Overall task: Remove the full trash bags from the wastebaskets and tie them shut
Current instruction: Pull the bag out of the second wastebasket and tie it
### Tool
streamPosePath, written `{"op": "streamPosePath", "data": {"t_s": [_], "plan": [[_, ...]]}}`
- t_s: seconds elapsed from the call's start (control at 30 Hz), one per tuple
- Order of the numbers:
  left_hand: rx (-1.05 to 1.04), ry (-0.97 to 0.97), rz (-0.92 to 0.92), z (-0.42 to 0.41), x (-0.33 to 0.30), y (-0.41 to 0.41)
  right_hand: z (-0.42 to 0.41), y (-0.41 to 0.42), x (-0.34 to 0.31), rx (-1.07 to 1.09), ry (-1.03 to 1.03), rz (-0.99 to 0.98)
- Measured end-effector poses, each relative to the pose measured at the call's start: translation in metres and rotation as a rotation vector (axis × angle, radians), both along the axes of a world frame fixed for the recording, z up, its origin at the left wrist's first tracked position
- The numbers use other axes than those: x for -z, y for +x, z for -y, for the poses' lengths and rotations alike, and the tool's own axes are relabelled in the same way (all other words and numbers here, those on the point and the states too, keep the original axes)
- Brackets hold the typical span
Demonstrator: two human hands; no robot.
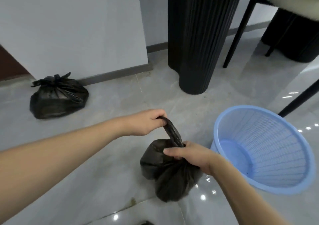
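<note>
A full black trash bag [165, 174] sits on the tiled floor in front of me. Its top is gathered into a twisted neck [173, 133] that rises up and to the left. My left hand [145, 122] grips the upper end of that neck. My right hand [188, 155] grips the neck at its base, right above the bag's body. A blue mesh wastebasket [269, 149] stands empty just to the right of the bag, tilted toward me. Another black trash bag [57, 96], knotted at its top, lies by the wall at the left.
A ribbed black pillar [198, 38] stands on the floor behind the bag. Black chair legs [240, 30] and a dark round base [293, 38] are at the upper right, another leg [300, 99] near the basket. A grey wall with baseboard [110, 74] runs at the left.
</note>
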State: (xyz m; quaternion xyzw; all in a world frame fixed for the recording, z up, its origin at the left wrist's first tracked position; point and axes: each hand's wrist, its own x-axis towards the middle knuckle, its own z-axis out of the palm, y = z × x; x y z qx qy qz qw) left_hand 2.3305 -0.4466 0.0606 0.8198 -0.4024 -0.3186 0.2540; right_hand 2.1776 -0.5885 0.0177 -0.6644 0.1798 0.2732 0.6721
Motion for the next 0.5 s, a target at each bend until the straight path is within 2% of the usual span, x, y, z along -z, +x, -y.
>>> {"op": "streamPosePath", "data": {"t_s": [0.07, 0.23, 0.3, 0.37, 0.43, 0.5], "plan": [[-0.056, -0.109, -0.111, 0.005, 0.009, -0.006, 0.001, 0.000, -0.004, -0.041, -0.108, -0.007], [-0.247, -0.355, -0.547, 0.016, 0.038, -0.028, -0.002, 0.003, -0.018, -0.177, -0.250, 0.008], [-0.339, -0.382, -0.634, 0.019, 0.050, -0.033, -0.001, 0.005, -0.018, -0.130, -0.207, -0.017], [-0.386, -0.348, -0.615, 0.021, 0.061, -0.038, 0.001, 0.006, -0.018, -0.097, -0.242, -0.022], [-0.416, -0.340, -0.573, 0.022, 0.072, -0.042, 0.002, 0.005, -0.017, -0.090, -0.471, 0.023], [-0.471, -0.345, -0.516, 0.025, 0.079, -0.044, 0.001, 0.001, -0.018, -0.085, -0.838, 0.116]]}}
